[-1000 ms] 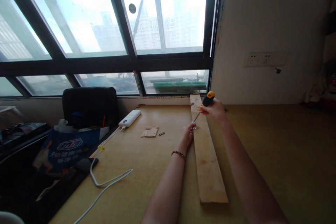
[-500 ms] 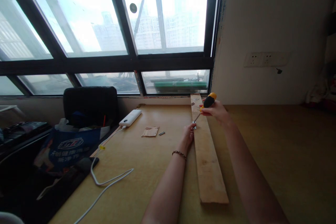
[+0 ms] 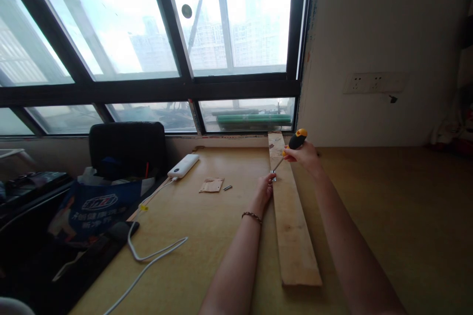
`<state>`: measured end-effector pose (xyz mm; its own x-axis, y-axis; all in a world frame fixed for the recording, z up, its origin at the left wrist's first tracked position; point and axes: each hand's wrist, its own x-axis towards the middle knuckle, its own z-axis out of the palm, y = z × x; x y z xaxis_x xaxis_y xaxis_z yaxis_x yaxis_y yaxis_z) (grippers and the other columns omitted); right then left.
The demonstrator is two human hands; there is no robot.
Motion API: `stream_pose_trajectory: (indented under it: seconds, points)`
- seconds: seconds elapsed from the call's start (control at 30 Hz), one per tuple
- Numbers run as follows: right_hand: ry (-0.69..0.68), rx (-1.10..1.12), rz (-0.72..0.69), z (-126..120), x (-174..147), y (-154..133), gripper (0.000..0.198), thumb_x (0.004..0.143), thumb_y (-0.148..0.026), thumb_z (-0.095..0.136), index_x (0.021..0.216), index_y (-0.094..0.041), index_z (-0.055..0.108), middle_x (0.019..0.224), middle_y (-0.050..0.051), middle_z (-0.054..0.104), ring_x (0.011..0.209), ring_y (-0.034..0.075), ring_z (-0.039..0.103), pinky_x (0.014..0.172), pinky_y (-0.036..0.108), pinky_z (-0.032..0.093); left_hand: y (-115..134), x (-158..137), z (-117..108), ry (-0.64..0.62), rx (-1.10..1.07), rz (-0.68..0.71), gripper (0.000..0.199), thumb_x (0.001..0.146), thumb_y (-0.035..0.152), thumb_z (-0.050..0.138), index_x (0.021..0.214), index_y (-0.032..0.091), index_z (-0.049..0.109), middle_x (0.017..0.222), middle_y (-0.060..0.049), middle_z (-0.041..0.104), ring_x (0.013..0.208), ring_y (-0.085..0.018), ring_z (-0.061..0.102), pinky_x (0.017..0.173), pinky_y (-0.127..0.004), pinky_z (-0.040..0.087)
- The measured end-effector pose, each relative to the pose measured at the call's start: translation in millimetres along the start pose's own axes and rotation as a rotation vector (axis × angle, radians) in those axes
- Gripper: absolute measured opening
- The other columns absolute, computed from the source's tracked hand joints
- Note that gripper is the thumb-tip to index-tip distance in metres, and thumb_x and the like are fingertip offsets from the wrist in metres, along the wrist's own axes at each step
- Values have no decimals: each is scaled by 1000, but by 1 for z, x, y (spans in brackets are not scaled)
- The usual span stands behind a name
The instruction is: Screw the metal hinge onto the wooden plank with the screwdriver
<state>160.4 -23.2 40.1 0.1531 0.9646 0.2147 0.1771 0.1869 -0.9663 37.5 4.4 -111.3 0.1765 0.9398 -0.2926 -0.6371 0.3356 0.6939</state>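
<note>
A screwdriver [image 3: 296, 141] with a yellow and black handle is in my right hand [image 3: 306, 156], the fingers closed round the lower handle. Its shaft slants down and left to a small shiny metal plate [image 3: 273, 175] on the left edge of a long wooden board [image 3: 291, 221]. My left hand [image 3: 264, 188] is closed beside that edge, its fingertips pinching the metal plate against the wood. The exact kind of plate, and any screw under the tip, are too small to make out. The board lies flat on the table, running away from me toward the window.
On the wooden table [image 3: 207, 236], left of my hands, lie a pinkish flat piece [image 3: 212, 185] and small metal screws [image 3: 227, 187]. A white power bank [image 3: 184, 166] with a white cable [image 3: 162, 252] rests by the left edge. Beyond stands a black chair [image 3: 127, 150] with a blue bag [image 3: 99, 206].
My right hand and the screwdriver handle have shifted slightly to the right and up. The left hand, the metal plate and the board stay where they were.
</note>
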Motion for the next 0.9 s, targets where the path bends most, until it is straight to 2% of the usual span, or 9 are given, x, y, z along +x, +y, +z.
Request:
stream_pose_trajectory:
  seconds: [0.1, 0.23, 0.33, 0.47, 0.53, 0.67, 0.8, 0.9]
  points:
    - [-81, 146, 21, -4, -1, -1, 20, 57, -8, 67, 70, -15, 54, 76, 5, 68, 57, 19, 66, 51, 26, 57, 1, -2, 0, -42, 10, -22, 12, 71, 16, 56, 79, 7, 58, 62, -7, 63, 57, -16, 61, 64, -28, 51]
    - [-76, 161, 32, -4, 0, -1, 20, 58, -6, 67, 66, -15, 52, 69, 5, 67, 60, 20, 66, 53, 27, 58, 1, -4, 2, -37, 14, -32, 13, 72, 16, 55, 81, 6, 58, 65, -9, 64, 61, -18, 63, 66, -29, 51]
    - [13, 72, 2, 0, 2, 1, 23, 57, -10, 70, 67, -16, 50, 64, 4, 66, 56, 20, 65, 49, 26, 57, 1, -4, 4, -25, 9, -29, 13, 71, 15, 55, 80, 6, 58, 65, -9, 64, 62, -18, 63, 67, -29, 51]
    - [186, -179, -124, 3, 0, 1, 30, 57, -28, 74, 73, -17, 51, 63, 5, 66, 49, 20, 64, 39, 24, 52, 1, -5, 6, 3, 19, -5, 12, 70, 15, 56, 77, 5, 59, 63, -10, 64, 60, -19, 63, 66, -30, 51]
    - [223, -253, -166, 4, -2, 0, 33, 58, -35, 72, 77, -17, 51, 64, 4, 65, 46, 19, 63, 36, 23, 49, 1, -6, 6, 18, 26, 6, 12, 70, 15, 56, 76, 5, 59, 62, -10, 64, 59, -19, 63, 65, -30, 51]
    - [155, -167, -124, 5, -4, -3, 33, 61, -31, 69, 83, -17, 48, 69, 3, 66, 43, 17, 61, 33, 21, 48, 1, -6, 6, 19, 43, 18, 13, 69, 15, 56, 77, 6, 59, 62, -10, 64, 57, -18, 62, 63, -29, 51]
    - [32, -12, -58, 4, -1, -3, 28, 61, -20, 68, 79, -17, 48, 76, 4, 67, 49, 16, 64, 41, 23, 53, 0, -5, 5, -4, 39, 12, 13, 70, 16, 55, 78, 6, 58, 63, -10, 64, 58, -19, 63, 63, -30, 51]
    - [31, 29, -74, 3, 0, -4, 23, 62, -16, 67, 75, -17, 48, 72, 4, 67, 51, 18, 64, 44, 24, 54, 0, -3, 3, -29, 33, 15, 14, 70, 16, 56, 79, 6, 58, 65, -10, 65, 59, -19, 63, 64, -30, 51]
